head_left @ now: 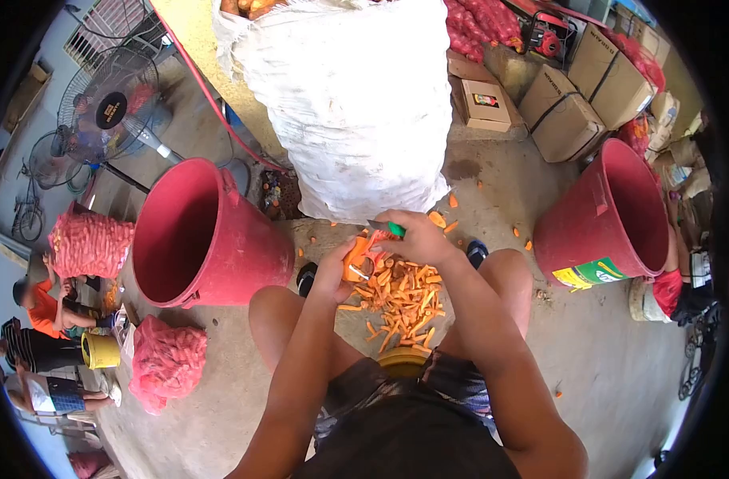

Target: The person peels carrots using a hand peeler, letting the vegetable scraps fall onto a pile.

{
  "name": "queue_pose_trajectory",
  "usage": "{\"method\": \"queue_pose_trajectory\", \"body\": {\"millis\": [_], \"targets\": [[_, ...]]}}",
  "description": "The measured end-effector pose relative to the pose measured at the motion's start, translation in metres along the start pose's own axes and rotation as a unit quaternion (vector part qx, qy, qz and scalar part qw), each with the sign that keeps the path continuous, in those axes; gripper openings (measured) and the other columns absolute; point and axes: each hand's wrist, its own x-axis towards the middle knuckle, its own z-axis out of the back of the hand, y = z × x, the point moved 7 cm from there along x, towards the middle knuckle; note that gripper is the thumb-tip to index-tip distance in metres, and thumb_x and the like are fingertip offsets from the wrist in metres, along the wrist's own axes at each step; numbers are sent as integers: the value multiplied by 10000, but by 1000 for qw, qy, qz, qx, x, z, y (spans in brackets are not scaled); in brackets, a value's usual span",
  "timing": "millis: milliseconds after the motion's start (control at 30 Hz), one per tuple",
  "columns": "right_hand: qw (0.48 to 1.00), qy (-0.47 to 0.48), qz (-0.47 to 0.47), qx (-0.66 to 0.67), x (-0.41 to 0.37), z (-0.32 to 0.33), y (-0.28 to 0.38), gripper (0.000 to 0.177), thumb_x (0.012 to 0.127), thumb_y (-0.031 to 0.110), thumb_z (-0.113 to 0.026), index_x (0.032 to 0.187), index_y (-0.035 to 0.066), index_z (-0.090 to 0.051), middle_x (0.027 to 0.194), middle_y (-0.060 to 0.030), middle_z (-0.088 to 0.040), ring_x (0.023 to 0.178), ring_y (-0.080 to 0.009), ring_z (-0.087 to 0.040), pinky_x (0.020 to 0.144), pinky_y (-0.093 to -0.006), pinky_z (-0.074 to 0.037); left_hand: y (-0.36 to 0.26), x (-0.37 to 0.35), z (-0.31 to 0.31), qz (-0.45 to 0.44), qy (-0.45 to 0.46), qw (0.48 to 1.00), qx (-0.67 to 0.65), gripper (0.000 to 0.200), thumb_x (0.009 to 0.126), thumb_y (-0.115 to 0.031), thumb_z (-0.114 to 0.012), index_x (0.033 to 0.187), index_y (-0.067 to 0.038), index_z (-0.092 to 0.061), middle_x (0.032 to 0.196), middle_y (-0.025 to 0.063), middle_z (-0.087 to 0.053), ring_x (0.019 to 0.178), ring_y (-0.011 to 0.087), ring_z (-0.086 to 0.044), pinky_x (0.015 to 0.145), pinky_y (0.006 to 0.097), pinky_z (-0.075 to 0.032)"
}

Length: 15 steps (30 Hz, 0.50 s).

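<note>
So a pile of orange strips is lying between my knees at 12 o'clock. Just past it, my left hand is gripping an orange chunk, and my right's clutching a green-handled knife — blade's pointing toward 9. Beyond, red bins are standing at 10 and 2, with a big white sack sitting at 12.

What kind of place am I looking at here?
Probably a produce warehouse or packing shed: a large white sack, filled net bags and big red bins are set around on a plain concrete floor.
</note>
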Motion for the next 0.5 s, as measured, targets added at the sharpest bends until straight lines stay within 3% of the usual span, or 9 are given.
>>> {"method": "queue_pose_trajectory", "body": {"millis": [33,100,133,200,300,367,433,500], "targets": [[1000,-1,-1,0,2,0,-8,522,829,334,-900,1249,116,-679,966,-100,-715,888,-227,-704,809,-381,-564,0,3,6,1,0,1000,1,375,1084,-375,-545,1341,-113,-621,1150,80,-693,922,187,-680,791,371,-565],[993,-2,-56,100,6,-2,-31,467,852,294,-890,1232,117,-683,909,-69,-691,805,-175,-674,736,-368,-556,1,7,4,2,133,990,50,392,1085,-393,-531,1351,-119,-622,1153,70,-691,907,194,-671,773,352,-539],[994,-4,-54,98,8,8,-36,467,852,294,-890,1232,117,-683,909,-69,-691,805,-175,-674,736,-368,-556,-5,-3,-7,0,135,990,51,392,1085,-393,-531,1351,-119,-622,1153,70,-691,907,194,-671,773,352,-539],[984,-50,-165,52,8,30,-56,437,864,238,-882,1223,94,-680,865,-60,-665,757,-146,-649,682,-351,-547,-13,-21,-11,18,70,997,32,397,1090,-407,-511,1347,-126,-623,1108,50,-689,879,206,-658,734,336,-514],[971,-96,-207,77,10,32,-54,433,869,207,-875,1226,66,-675,861,-76,-686,784,-142,-672,684,-345,-549,-13,-3,12,-10,19,1000,-20,407,1089,-404,-511,1362,-123,-621,1071,43,-686,850,217,-647,699,358,-512],[970,-47,-226,72,5,17,-19,462,860,219,-879,1230,38,-670,941,-88,-714,853,-159,-697,742,-371,-560,-12,4,14,-15,19,999,-36,401,1089,-402,-513,1357,-127,-628,1069,42,-686,846,213,-642,699,366,-513],[996,-56,63,29,3,-4,12,449,858,190,-872,1225,33,-667,1020,-92,-722,898,-162,-705,763,-384,-563,-5,6,17,-10,17,999,-45,395,1088,-399,-516,1352,-130,-636,1066,41,-686,842,210,-637,699,375,-514],[996,-48,55,51,5,0,1,446,849,181,-876,1224,52,-672,1091,-101,-725,938,-180,-704,809,-382,-572,-1,7,13,-16,32,999,1,378,1088,-395,-522,1327,-127,-642,1082,47,-689,847,207,-636,732,382,-524]]}}
